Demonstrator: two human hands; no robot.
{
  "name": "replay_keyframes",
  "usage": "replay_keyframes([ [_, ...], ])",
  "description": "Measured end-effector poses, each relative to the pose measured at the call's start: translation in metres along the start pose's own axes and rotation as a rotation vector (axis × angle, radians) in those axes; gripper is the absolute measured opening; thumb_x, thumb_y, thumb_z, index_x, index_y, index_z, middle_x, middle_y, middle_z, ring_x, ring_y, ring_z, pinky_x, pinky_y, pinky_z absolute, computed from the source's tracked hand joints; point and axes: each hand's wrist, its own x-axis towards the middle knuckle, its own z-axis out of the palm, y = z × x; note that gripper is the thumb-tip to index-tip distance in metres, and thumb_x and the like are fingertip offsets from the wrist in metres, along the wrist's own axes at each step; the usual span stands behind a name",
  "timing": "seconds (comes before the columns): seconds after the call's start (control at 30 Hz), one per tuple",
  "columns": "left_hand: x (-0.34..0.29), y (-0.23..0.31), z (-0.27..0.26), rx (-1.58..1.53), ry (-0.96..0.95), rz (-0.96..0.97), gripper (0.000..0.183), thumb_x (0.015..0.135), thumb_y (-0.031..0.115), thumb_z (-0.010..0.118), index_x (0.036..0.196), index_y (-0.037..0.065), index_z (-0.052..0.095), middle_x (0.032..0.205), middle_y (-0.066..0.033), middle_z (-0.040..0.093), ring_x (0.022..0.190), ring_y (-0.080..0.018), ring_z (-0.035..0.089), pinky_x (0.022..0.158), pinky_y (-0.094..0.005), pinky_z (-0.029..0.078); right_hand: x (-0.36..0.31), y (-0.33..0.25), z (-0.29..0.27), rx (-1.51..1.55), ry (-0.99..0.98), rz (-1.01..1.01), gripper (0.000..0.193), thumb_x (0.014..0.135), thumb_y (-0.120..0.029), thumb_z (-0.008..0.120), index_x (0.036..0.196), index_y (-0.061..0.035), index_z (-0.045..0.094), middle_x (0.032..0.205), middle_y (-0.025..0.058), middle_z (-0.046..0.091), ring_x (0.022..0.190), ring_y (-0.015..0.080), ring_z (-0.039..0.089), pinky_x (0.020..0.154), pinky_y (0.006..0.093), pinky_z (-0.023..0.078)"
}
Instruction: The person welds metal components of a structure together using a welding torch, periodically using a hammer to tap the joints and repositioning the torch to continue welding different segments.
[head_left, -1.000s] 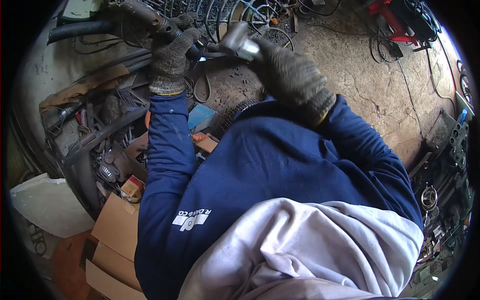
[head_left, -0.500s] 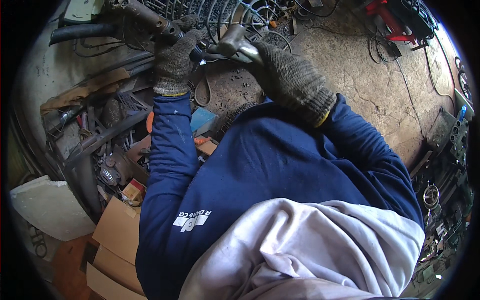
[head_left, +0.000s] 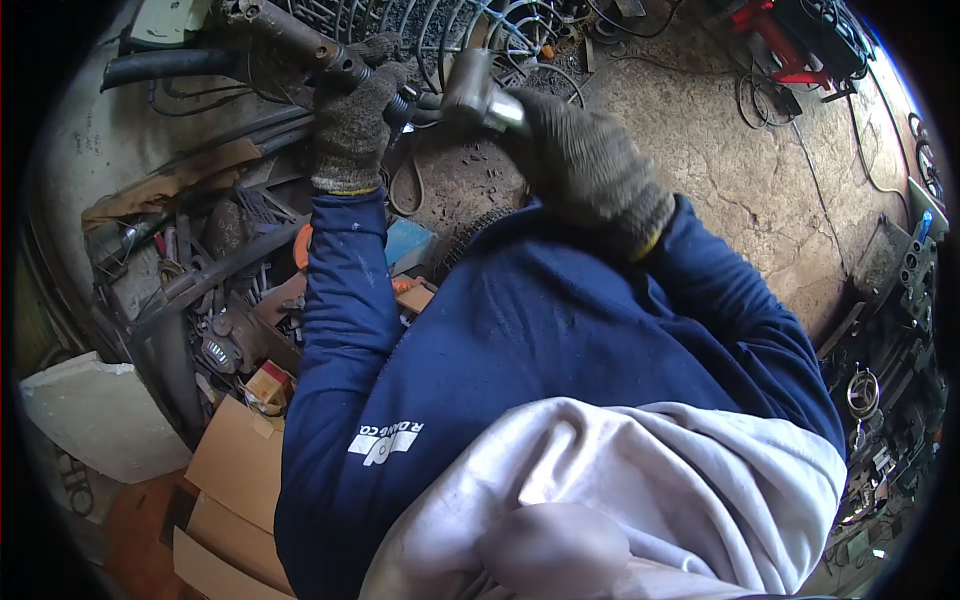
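My right hand, in a grey knitted work glove, is closed around the short handle of a hammer. The metal hammer head stands just right of my left hand, apart from it. My left hand, in a matching glove, grips a dark cylindrical metal piece whose end sticks out to the right of the fingers. What kind of piece it is I cannot make out. Against the left fingers runs a rusty brown metal tube with holes in it, coming from the upper left.
A round wire grille lies beyond my hands. At left stand a rack of metal scraps and a black-sleeved lever. Cardboard boxes sit lower left. A red machine with cables stands far right; metal parts line the right side.
The hammer head has shifted slightly right and turned more upright, and my right hand is blurred by motion. My left hand keeps its grip, with only a slight shift.
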Motion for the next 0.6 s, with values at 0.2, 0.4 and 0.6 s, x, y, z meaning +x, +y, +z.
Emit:
replay_keyframes([
  [0.2, 0.006, -0.013, -0.012, 0.350, -0.035, 0.239, 0.038, 0.078, -0.002, 0.075, 0.114, -0.002, 0.064, 0.107, -0.0118, 0.067, 0.087, -0.0209, 0.069, 0.077, -0.0334, 0.059, -0.004, 0.007, 0.018, -0.005, 0.066, -0.080, 0.035, 0.097, -0.028, 0.062, 0.123, -0.0057, 0.057, 0.094, 0.0192, 0.069, 0.083, 0.0333, 0.071, 0.070, 0.0425, 0.057],
  [0.4, 0.004, -0.022, -0.023, 0.570, -0.088, 0.285, 0.037, 0.074, -0.004, 0.074, 0.105, 0.015, 0.075, 0.116, -0.0121, 0.067, 0.101, -0.0262, 0.068, 0.086, -0.0374, 0.057, 0.005, -0.023, -0.010, -0.023, -0.052, 0.122, 0.036, 0.095, -0.028, 0.064, 0.122, -0.0044, 0.058, 0.091, 0.0189, 0.069, 0.084, 0.0355, 0.070, 0.072, 0.0438, 0.057],
  [0.6, 0.006, -0.019, -0.020, 0.200, -0.010, 0.110, 0.041, 0.077, -0.001, 0.076, 0.115, -0.002, 0.063, 0.104, -0.0113, 0.067, 0.082, -0.0206, 0.068, 0.075, -0.0341, 0.059, -0.006, -0.019, 0.002, -0.055, -0.027, -0.038, 0.036, 0.096, -0.032, 0.063, 0.122, -0.0066, 0.059, 0.090, 0.0186, 0.069, 0.082, 0.0360, 0.070, 0.068, 0.0447, 0.056],
])
